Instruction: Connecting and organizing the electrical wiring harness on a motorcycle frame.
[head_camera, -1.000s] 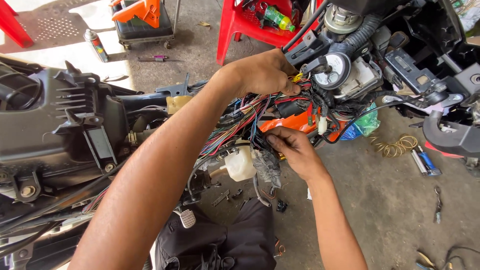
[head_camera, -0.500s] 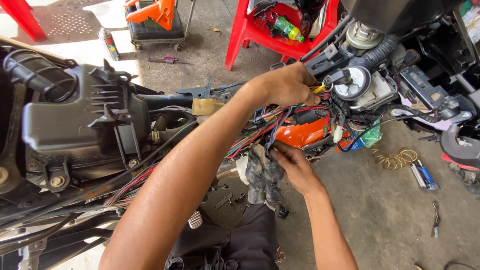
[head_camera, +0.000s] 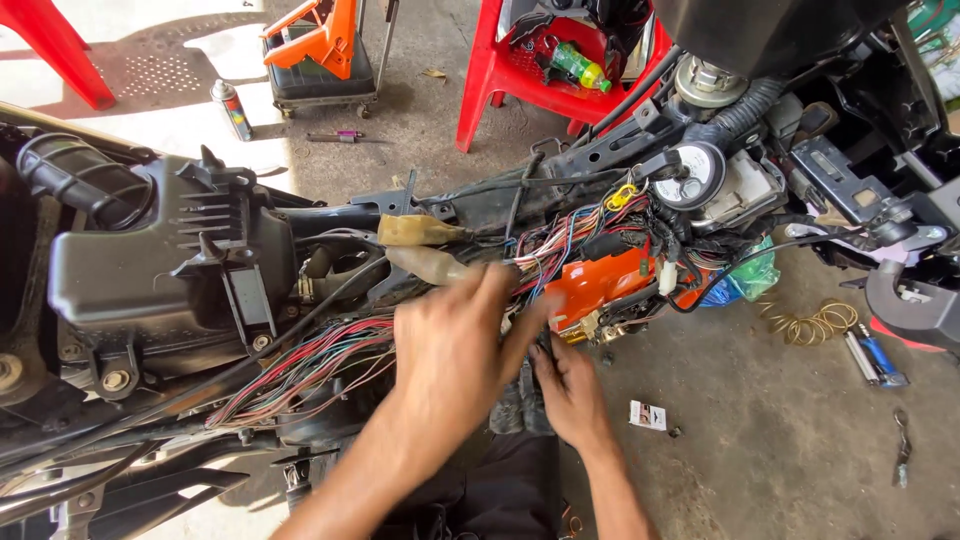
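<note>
Seen from the head camera, the only view, the person's left hand (head_camera: 455, 345) hovered blurred over the wiring harness (head_camera: 560, 250), fingers spread and loosely open, gripping nothing that I could make out. The right hand (head_camera: 572, 392) sat lower, just beside it, fingers curled up toward the underside of the orange module (head_camera: 600, 285); whether it held anything I could not tell.

The harness lay along the stripped motorcycle frame (head_camera: 480, 205), between the black airbox (head_camera: 150, 270) and the round gauge (head_camera: 690, 175). Its long axis ran roughly left to right, rising toward the gauge end, with a lower branch of red and blue wires (head_camera: 300, 370) sagging toward the airbox.

In my judgement, a tug from that fast-moving left hand might have pulled a thin wire from its connector, since the strands lay loose and tangled.
</note>
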